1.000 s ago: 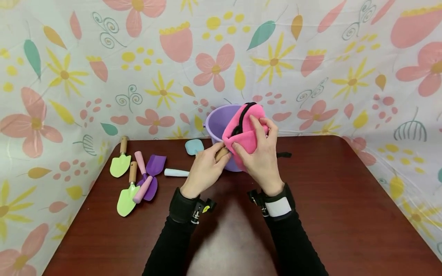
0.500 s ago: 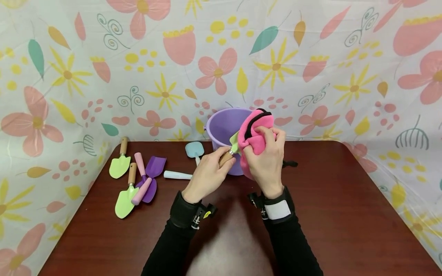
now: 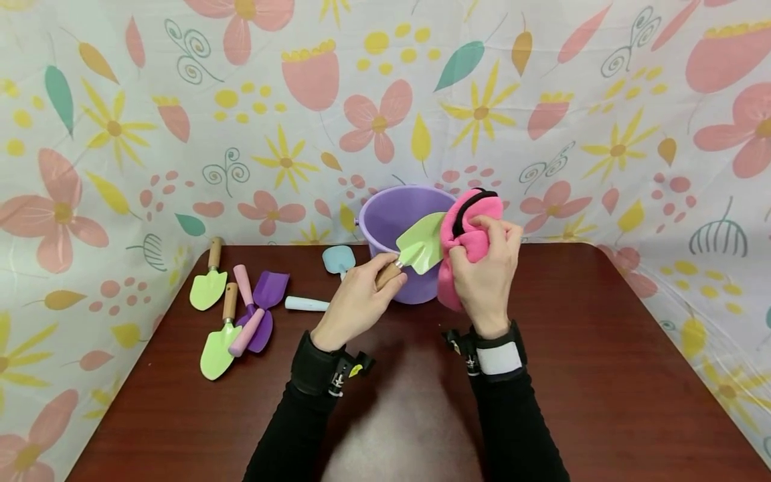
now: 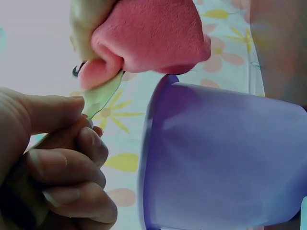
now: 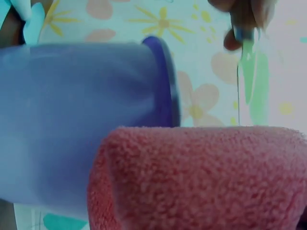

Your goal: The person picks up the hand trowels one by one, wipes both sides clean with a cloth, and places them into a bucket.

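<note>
My left hand (image 3: 361,294) grips the wooden handle of a hand trowel (image 3: 423,242) with a light green blade, held up in front of the purple bucket (image 3: 391,207). In my right hand (image 3: 489,274) is a bunched pink cloth (image 3: 459,268) with black trim, its edge right at the blade's tip. From the left wrist view, the fingers curl round the trowel handle and the cloth (image 4: 153,36) overlaps the far end of the blade. The cloth (image 5: 206,177) fills the lower part of the right wrist view, hiding the right fingers.
Left on the brown table (image 3: 602,375) lie two green trowels (image 3: 207,289) with wooden handles and two purple shovels (image 3: 271,289) with pink handles. A light blue shovel (image 3: 339,258) and a pale blue handle (image 3: 306,304) lie left of the bucket. A patterned curtain (image 3: 530,80) hangs behind.
The right hand and cloth have moved right, off the trowel blade, which was covered and now shows. The left hand keeps its grip with little movement.
</note>
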A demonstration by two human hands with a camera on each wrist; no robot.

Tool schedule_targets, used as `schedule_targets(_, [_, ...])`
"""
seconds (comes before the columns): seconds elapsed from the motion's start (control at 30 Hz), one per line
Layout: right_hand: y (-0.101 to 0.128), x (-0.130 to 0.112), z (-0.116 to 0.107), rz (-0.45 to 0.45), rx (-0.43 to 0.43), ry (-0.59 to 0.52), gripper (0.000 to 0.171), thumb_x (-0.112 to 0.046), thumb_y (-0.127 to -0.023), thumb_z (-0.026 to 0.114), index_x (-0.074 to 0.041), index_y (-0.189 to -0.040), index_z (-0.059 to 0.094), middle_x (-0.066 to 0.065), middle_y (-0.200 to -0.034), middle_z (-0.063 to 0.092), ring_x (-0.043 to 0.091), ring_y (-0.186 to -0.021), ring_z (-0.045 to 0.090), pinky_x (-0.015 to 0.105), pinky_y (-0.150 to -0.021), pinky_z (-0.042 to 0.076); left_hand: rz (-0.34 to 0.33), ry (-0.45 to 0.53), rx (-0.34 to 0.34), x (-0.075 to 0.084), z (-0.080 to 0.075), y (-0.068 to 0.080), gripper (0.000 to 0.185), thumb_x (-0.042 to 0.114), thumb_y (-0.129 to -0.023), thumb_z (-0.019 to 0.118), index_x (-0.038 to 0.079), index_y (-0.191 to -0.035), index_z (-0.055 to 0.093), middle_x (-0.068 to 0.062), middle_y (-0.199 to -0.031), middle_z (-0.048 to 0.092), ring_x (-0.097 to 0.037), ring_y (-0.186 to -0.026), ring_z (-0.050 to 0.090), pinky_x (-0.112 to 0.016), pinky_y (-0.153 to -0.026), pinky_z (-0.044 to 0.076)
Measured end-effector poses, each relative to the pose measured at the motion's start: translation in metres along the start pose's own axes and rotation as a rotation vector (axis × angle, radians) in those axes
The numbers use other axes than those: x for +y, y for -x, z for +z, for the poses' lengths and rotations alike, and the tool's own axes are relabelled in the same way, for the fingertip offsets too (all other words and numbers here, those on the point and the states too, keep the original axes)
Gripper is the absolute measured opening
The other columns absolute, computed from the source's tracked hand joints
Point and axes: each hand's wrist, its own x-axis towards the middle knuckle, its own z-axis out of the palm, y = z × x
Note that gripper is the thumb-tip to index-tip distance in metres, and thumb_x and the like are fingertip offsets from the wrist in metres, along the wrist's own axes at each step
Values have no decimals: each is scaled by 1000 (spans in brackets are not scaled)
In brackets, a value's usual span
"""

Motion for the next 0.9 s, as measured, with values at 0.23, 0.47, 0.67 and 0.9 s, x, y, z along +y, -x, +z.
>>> schedule_targets(0.23, [-9, 10, -16, 74, 44, 22, 32, -5, -74, 69, -5, -106, 67, 10, -104, 46, 21, -99, 47, 30, -75, 37, -23, 100, -7, -5, -6, 1, 37, 33, -98, 61, 16, -130, 58, 0, -86, 59, -13, -70, 54, -32, -63, 47])
schedule_targets(0.47, [-12, 1, -26, 71, 46, -10, 33, -4, -74, 69, -7, -107, 68, -15, -102, 41, 15, -98, 48, 27, -75, 36, -22, 99, 15, -11, -10, 0, 34, 34, -98, 60, 19, -129, 59, 1, -84, 57, -13, -72, 53, -32, -65, 45])
schedule_targets(0.67, [-5, -15, -23, -28, -3, -81, 36, 0, -70, 69, -7, -106, 69, 0, -106, 48, 18, -98, 49, 25, -73, 36, -19, 90, 35, -11, -11, -1, 30, 35, -98, 59, 22, -126, 59, 1, -82, 56, -13, -72, 53, -32, -66, 44])
schedule_targets(0.9, [8, -29, -9, -181, -146, -97, 34, -6, -71, 66, -5, -104, 68, 17, -105, 49, 25, -96, 50, 30, -70, 37, -9, 96, 41, -12, -8, -2, 29, 34, -99, 59, 21, -125, 60, 0, -79, 54, -13, -66, 51, -31, -59, 42])
